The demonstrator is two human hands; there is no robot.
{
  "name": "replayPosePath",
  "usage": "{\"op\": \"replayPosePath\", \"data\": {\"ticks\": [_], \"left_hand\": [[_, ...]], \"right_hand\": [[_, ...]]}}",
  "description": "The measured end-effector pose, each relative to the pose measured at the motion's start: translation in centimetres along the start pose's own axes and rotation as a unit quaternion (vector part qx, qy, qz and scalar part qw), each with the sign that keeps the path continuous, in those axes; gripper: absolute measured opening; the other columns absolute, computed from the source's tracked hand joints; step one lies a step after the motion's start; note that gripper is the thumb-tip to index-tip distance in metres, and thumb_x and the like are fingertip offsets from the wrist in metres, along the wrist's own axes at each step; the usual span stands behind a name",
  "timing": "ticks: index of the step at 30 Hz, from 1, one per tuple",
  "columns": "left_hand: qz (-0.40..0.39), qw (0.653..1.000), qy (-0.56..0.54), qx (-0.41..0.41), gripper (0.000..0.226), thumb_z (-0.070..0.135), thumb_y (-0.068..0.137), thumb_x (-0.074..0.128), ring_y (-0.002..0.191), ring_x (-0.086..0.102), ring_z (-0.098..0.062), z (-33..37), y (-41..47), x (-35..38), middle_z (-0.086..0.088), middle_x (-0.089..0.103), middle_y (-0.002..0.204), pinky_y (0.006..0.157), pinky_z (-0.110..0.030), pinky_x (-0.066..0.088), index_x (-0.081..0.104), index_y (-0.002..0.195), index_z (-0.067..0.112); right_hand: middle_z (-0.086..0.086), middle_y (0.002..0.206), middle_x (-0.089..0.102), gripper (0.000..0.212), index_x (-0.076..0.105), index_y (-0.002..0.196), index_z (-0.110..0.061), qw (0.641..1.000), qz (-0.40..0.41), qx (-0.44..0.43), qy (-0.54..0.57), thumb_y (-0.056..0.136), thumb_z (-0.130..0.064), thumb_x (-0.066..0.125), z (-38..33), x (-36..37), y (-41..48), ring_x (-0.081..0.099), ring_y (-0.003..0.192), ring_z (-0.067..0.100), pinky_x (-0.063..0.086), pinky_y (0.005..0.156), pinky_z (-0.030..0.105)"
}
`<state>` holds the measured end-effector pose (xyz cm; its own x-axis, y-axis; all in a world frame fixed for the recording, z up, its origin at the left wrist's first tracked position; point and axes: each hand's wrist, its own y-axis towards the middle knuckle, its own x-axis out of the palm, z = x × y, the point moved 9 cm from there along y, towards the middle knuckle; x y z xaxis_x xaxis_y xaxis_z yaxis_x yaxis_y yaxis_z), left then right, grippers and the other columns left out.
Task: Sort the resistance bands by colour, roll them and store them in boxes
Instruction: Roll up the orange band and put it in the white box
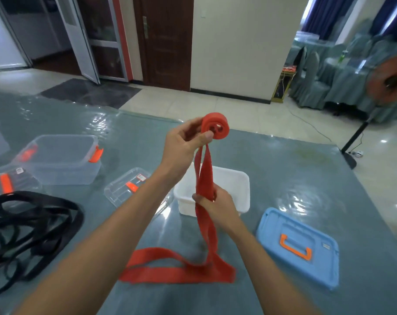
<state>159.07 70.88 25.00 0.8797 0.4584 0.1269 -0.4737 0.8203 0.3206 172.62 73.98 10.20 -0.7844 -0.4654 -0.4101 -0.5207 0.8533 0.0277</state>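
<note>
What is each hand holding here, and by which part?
Left hand pinches the red band at its rolled end; right hand grips its hanging strands below the roll.

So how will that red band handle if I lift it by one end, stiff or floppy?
Probably floppy: the red band hangs limp below the left hand and its tail lies crumpled on the table. The rolled end would likely unwind if released, as only that hand pinches it.
</note>
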Motion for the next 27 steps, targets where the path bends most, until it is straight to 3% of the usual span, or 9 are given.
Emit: {"op": "replayPosePath", "data": {"ticks": [4, 7, 8, 15, 18, 20, 21, 24, 27], "left_hand": [[-0.006, 0.999, -0.005, 0.046, 0.035, 0.003, 0.086, 0.075, 0.101, 0.071, -0.022, 3.1, 2.1, 0.2, -0.008, 0.074, 0.107, 0.094, -0.036, 0.057, 0.068, 0.117, 0.016], [-0.013, 0.997, -0.028, 0.066, 0.032, 0.001, 0.088, 0.072, 0.096, 0.071, -0.026, 4.6, 3.0, -0.2, -0.007, 0.075, 0.104, 0.091, -0.039, 0.058, 0.069, 0.117, 0.013], [-0.02, 0.997, -0.024, 0.075, 0.033, 0.001, 0.088, 0.071, 0.096, 0.071, -0.026, 5.1, 3.1, -0.2, -0.008, 0.075, 0.104, 0.091, -0.04, 0.058, 0.068, 0.119, 0.01], [-0.105, 0.985, -0.017, 0.135, 0.039, 0.007, 0.084, 0.073, 0.102, 0.072, -0.014, 8.9, 2.2, 3.0, 0.001, 0.076, 0.106, 0.09, -0.024, 0.054, 0.066, 0.122, 0.009], [-0.098, 0.983, -0.033, 0.149, 0.039, 0.003, 0.085, 0.073, 0.099, 0.072, -0.01, 10.1, 2.4, 3.1, 0.003, 0.075, 0.105, 0.088, -0.021, 0.053, 0.065, 0.122, 0.011], [-0.092, 0.982, -0.038, 0.157, 0.039, 0.002, 0.086, 0.072, 0.1, 0.072, -0.01, 10.6, 2.6, 2.6, 0.0, 0.074, 0.107, 0.089, -0.02, 0.053, 0.064, 0.123, 0.008], [-0.089, 0.982, -0.045, 0.159, 0.038, 0.001, 0.086, 0.072, 0.1, 0.071, -0.009, 10.6, 2.6, 2.2, 0.002, 0.075, 0.106, 0.089, -0.02, 0.053, 0.064, 0.123, 0.009], [-0.075, 0.983, -0.066, 0.154, 0.035, 0.004, 0.084, 0.072, 0.098, 0.071, -0.007, 10.0, 2.5, 0.4, 0.009, 0.076, 0.101, 0.088, -0.019, 0.052, 0.066, 0.118, 0.015], [-0.063, 0.987, -0.061, 0.136, 0.036, 0.005, 0.084, 0.072, 0.1, 0.07, -0.01, 8.0, 2.1, -1.8, 0.005, 0.075, 0.104, 0.089, -0.022, 0.052, 0.066, 0.12, 0.01]], "right_hand": [[-0.015, 0.064, 0.069, 0.014, 0.068, 0.075, -0.025, 0.997, 0.068, -0.022, -0.016, 0.085, -0.035, 0.07, -2.1, -2.9, 0.8, 0.063, 0.058, 0.0, 0.046, 0.056, 0.014], [-0.004, 0.067, 0.073, 0.018, 0.073, 0.079, -0.02, 0.988, 0.147, -0.039, -0.003, 0.079, -0.032, 0.06, -4.5, -7.1, 0.8, 0.071, 0.064, 0.014, 0.058, 0.063, 0.04], [-0.003, 0.068, 0.074, 0.021, 0.073, 0.079, -0.019, 0.984, 0.175, -0.046, 0.005, 0.077, -0.032, 0.056, -5.6, -8.7, 0.7, 0.073, 0.065, 0.016, 0.058, 0.063, 0.043], [-0.001, 0.079, 0.074, 0.026, 0.07, 0.094, -0.029, 0.935, 0.314, -0.153, 0.068, 0.092, -0.013, 0.049, -16.8, -18.6, -1.2, 0.074, 0.062, 0.019, 0.061, 0.058, 0.039], [-0.02, 0.085, 0.071, 0.025, 0.071, 0.102, -0.021, 0.92, 0.323, -0.218, 0.043, 0.094, -0.012, 0.049, -21.5, -19.5, -1.9, 0.069, 0.071, -0.003, 0.052, 0.061, 0.011], [-0.027, 0.086, 0.07, 0.027, 0.071, 0.107, -0.022, 0.92, 0.311, -0.235, 0.026, 0.094, -0.013, 0.049, -23.1, -19.2, -2.1, 0.066, 0.075, -0.011, 0.045, 0.061, 0.003], [-0.025, 0.088, 0.07, 0.03, 0.071, 0.109, -0.025, 0.925, 0.3, -0.233, 0.023, 0.094, -0.013, 0.048, -23.2, -18.8, -2.0, 0.068, 0.076, -0.008, 0.047, 0.063, 0.005], [-0.014, 0.094, 0.073, 0.037, 0.068, 0.114, -0.04, 0.948, 0.259, -0.185, 0.022, 0.095, -0.015, 0.049, -20.4, -17.2, -1.1, 0.073, 0.079, 0.011, 0.059, 0.073, 0.03], [-0.017, 0.094, 0.072, 0.036, 0.066, 0.117, -0.043, 0.968, 0.219, -0.126, -0.001, 0.096, -0.017, 0.053, -15.5, -14.3, -0.5, 0.071, 0.082, 0.01, 0.056, 0.078, 0.029]]}}
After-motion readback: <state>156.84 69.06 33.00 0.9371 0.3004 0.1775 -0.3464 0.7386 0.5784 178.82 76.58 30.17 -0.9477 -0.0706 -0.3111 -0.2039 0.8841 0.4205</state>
